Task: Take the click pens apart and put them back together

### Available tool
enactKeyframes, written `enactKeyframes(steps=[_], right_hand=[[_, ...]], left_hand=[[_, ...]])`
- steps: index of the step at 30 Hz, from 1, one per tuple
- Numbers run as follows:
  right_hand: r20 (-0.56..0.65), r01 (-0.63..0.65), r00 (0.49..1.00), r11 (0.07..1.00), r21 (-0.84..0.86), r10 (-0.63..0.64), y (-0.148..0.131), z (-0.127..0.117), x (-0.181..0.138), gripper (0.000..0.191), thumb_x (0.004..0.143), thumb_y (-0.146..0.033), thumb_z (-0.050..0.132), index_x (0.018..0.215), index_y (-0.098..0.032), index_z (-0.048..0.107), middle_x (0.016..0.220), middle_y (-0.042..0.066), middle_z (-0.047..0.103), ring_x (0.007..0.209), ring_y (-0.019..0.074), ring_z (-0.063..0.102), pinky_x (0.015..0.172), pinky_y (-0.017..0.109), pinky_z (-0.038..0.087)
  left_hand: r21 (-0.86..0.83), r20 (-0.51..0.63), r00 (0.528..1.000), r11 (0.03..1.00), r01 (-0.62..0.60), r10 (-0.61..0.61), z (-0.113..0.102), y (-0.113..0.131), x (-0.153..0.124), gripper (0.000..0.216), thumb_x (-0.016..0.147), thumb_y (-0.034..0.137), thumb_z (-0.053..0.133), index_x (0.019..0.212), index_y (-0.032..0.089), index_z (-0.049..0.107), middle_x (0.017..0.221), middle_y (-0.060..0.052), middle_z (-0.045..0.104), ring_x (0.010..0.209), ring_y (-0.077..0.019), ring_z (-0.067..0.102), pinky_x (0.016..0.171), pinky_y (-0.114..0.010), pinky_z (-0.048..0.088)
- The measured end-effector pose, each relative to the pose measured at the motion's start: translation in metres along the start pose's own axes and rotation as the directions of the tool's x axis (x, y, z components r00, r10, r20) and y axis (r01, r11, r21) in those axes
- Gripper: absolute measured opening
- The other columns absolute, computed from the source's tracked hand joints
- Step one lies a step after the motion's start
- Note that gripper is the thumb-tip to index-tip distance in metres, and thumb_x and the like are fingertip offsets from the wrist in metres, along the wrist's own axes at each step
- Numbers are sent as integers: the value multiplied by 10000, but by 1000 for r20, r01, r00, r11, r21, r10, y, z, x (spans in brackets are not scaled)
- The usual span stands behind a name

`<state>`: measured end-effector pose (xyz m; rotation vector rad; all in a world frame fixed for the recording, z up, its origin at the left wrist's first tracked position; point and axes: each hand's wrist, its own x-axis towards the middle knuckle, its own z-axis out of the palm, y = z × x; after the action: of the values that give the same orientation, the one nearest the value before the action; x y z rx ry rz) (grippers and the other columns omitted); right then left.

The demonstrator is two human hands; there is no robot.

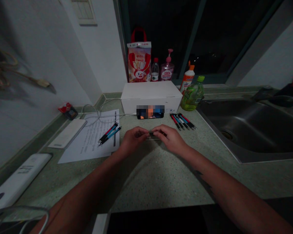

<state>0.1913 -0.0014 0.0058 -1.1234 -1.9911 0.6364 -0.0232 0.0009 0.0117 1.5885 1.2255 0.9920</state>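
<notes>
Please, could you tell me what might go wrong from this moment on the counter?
The small dark piece pinched between the left hand and right hand could slip and be hard to find in this dim light. The phone standing at the white box might topple if its cable is tugged. The loose pens beyond the right hand could roll if bumped.

So we've got a smooth, speckled, stone-looking surface (156,182), with a dull-sheen metal sink (249,126) towards its right edge. Near the back edge we see a matt cardboard-looking box (151,90) and a see-through plastic bottle (192,97). Left edge side: matt paper (88,139), with plastic-looking pens (110,131) on top. The small piece (150,133) in the fingers (144,130)? Can't tell its material.
</notes>
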Motion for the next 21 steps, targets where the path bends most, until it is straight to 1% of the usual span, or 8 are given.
enactKeyframes(steps=[3,7,10,13,16,18,20,21], right_hand=[[11,-52,999,998,41,52,0,1,0,208,917,-189,738,1119,-214,695,975,33,745,802,177,670,738,303,509],[27,-70,997,998,3,70,-1,-1,1,50,973,-240,672,988,-206,705,892,30,741,786,183,663,725,308,481],[29,-67,997,997,-39,69,0,-1,1,201,1019,-291,610,864,-204,702,823,33,727,783,191,659,735,320,462],[27,-84,996,996,20,84,1,0,1,103,973,-296,677,1017,-210,711,859,19,729,768,182,659,730,311,471],[19,-90,996,993,75,88,0,0,0,229,921,-271,728,1135,-209,675,877,4,719,726,166,641,692,292,466],[29,-85,996,996,37,84,-1,-1,0,102,975,-294,661,1013,-204,686,838,9,705,726,169,632,693,297,455],[47,-90,995,996,-18,91,-2,-3,0,209,1034,-328,577,910,-203,690,810,22,699,747,178,635,717,309,454],[53,-97,994,995,-29,98,-2,-3,0,213,1039,-338,576,928,-203,699,828,27,707,756,179,638,727,313,458]], left_hand=[[-13,-5,1000,1000,-12,12,0,-3,1,92,826,273,751,867,193,733,859,-42,803,808,-183,747,794,-315,604],[-32,-8,998,998,-61,61,2,-7,1,95,823,273,763,865,190,741,846,-40,805,787,-179,751,763,-303,612],[-22,-11,996,996,-90,90,2,-9,1,105,832,286,764,878,193,748,852,-41,812,799,-186,762,756,-303,620],[-16,-28,994,994,-105,104,2,-9,1,110,835,299,761,875,197,749,855,-40,815,797,-187,766,760,-308,625],[-21,-44,993,994,-110,109,2,-9,1,106,827,294,759,868,196,750,847,-38,815,784,-182,760,758,-307,622],[-22,-38,994,994,-108,107,1,-9,1,111,822,295,762,869,195,752,848,-40,816,789,-181,759,759,-305,622],[-20,-32,994,994,-107,106,1,-8,1,113,818,295,767,867,194,754,850,-40,816,792,-180,759,761,-303,622],[-19,-29,994,994,-108,107,1,-8,1,110,818,291,767,869,194,755,855,-40,817,796,-180,760,765,-303,622]])
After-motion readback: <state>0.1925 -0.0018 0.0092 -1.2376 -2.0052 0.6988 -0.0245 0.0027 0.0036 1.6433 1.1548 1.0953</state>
